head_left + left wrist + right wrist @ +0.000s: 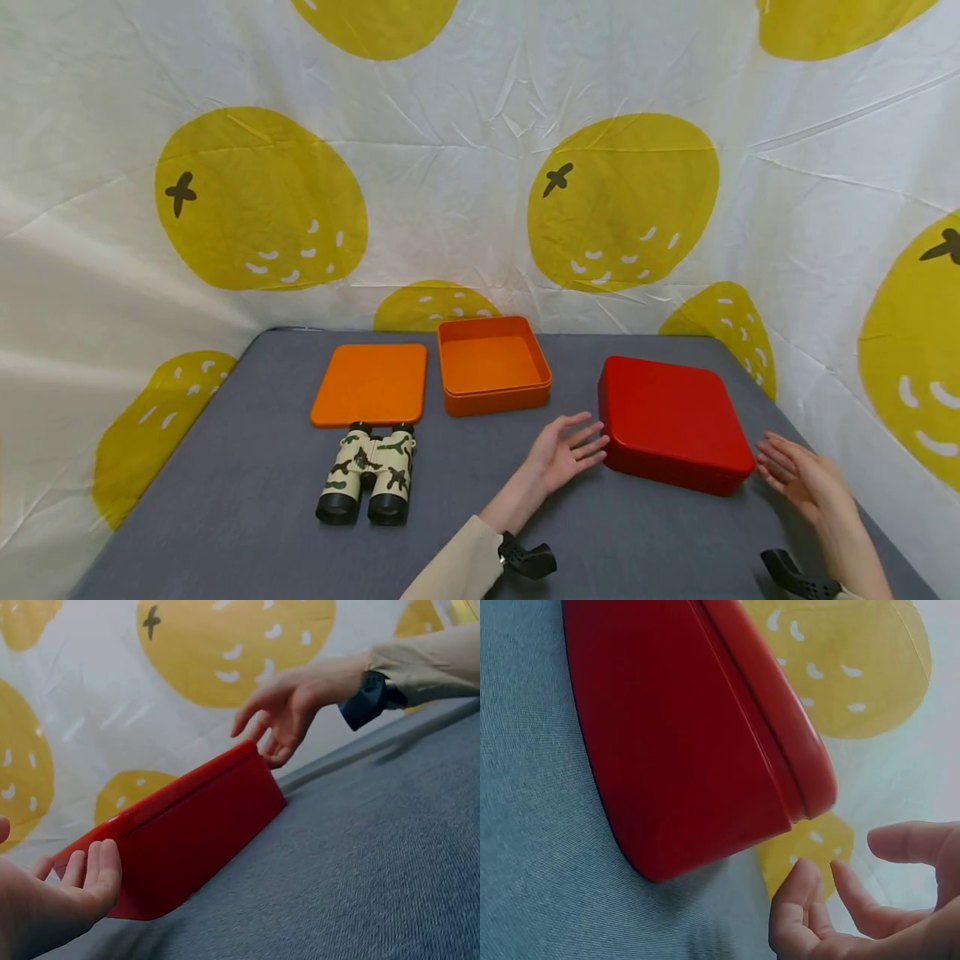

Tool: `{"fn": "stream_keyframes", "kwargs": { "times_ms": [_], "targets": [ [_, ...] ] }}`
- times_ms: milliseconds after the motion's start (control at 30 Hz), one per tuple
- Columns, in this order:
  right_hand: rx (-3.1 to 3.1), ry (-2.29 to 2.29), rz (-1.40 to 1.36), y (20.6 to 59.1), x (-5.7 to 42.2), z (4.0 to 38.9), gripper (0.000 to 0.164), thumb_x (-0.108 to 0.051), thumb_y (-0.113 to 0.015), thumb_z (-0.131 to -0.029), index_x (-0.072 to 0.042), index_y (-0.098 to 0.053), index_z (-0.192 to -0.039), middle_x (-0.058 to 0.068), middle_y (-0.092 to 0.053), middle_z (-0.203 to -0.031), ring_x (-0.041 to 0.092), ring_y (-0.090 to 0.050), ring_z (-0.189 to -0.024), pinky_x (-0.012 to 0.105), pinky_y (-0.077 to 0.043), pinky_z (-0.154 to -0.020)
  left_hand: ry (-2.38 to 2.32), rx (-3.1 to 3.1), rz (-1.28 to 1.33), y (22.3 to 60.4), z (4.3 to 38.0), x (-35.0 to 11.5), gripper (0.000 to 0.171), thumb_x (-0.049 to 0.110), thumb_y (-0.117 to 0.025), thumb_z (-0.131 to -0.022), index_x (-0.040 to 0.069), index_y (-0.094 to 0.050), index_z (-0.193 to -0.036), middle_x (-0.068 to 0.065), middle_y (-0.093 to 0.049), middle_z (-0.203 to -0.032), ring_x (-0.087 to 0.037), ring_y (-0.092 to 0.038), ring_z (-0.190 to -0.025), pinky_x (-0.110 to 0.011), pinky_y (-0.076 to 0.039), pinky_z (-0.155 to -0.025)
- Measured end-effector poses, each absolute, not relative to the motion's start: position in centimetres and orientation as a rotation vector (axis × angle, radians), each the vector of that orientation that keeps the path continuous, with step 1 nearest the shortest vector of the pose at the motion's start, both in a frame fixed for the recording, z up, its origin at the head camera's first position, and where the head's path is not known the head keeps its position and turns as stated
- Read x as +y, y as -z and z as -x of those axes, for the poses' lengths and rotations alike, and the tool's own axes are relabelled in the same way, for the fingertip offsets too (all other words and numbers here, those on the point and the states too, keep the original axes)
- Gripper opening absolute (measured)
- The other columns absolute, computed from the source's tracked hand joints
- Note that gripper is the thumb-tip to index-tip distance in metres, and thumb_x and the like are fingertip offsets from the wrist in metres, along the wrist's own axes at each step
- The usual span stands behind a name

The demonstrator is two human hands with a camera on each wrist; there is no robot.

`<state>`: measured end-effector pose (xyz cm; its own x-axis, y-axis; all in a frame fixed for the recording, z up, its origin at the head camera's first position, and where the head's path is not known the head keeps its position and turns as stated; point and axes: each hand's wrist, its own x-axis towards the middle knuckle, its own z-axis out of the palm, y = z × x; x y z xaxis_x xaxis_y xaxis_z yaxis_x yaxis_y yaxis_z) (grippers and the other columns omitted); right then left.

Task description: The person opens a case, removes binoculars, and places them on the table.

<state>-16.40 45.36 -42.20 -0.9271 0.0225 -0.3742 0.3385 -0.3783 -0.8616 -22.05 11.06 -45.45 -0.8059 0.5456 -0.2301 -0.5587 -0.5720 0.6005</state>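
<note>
A red box point(671, 421) with its red lid on sits at the right of the grey table, turned slightly. My left hand point(566, 452) is at its left side, palm up and fingers extended; in the left wrist view the fingertips point(109, 859) lie against or very near the box wall. On the other side my right hand point(806, 479) has loosely bent fingers near the right corner. A small gap separates it from the box point(682, 742) in the right wrist view. Neither hand grips anything.
Camouflage binoculars point(369, 475) lie at the left of the table point(225, 517). Behind them is a flat orange lid point(371, 385), and beside that an open orange box point(495, 402) near the back edge. A white curtain point(450, 183) with yellow fruit prints hangs behind and at both sides.
</note>
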Motion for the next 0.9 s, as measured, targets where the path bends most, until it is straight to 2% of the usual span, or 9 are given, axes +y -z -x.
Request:
{"fn": "stream_keyframes", "kwargs": {
  "times_ms": [233,567,733,900],
  "targets": [
    [1.550,2.354,-0.475,43.2,45.7,17.0,0.030,-0.028,-0.044,-0.092,-0.027,-0.069,-0.074,-0.012,-0.065,-0.079,0.008,-0.061,-0.074,0.027,-0.051,-0.069,-2.330,0.933,0.045,45.7,21.9,11.4,0.043,0.026,-0.038,-0.092,0.006,-0.045,-0.129,-0.022,-0.040,-0.136,-0.028,-0.053,-0.112,-0.045,-0.035,-0.101],
    [1.737,2.228,-0.333,42.6,44.7,16.3,0.028,-0.027,-0.044,-0.092,-0.031,-0.068,-0.078,-0.018,-0.064,-0.083,0.002,-0.060,-0.076,0.022,-0.050,-0.068,-2.307,0.951,-0.040,45.5,21.8,11.1,0.045,0.027,-0.038,-0.093,0.005,-0.040,-0.132,-0.024,-0.036,-0.137,-0.036,-0.044,-0.121,-0.045,-0.033,-0.103],
    [1.947,2.077,-0.372,41.8,43.9,16.2,0.024,-0.027,-0.048,-0.091,-0.036,-0.062,-0.075,-0.023,-0.061,-0.080,-0.002,-0.061,-0.074,0.019,-0.051,-0.067,-2.301,0.957,-0.051,45.2,21.9,11.1,0.046,0.027,-0.039,-0.093,0.004,-0.038,-0.132,-0.025,-0.035,-0.138,-0.038,-0.042,-0.122,-0.044,-0.033,-0.103],
    [2.134,1.892,-0.432,41.3,43.5,16.6,0.012,-0.030,-0.052,-0.088,-0.032,-0.059,-0.078,-0.024,-0.057,-0.077,-0.003,-0.060,-0.072,0.020,-0.052,-0.069,-2.302,0.957,-0.056,44.9,22.1,11.0,0.047,0.027,-0.039,-0.093,0.003,-0.035,-0.133,-0.026,-0.035,-0.137,-0.039,-0.041,-0.123,-0.046,-0.032,-0.103]
  ]
}}
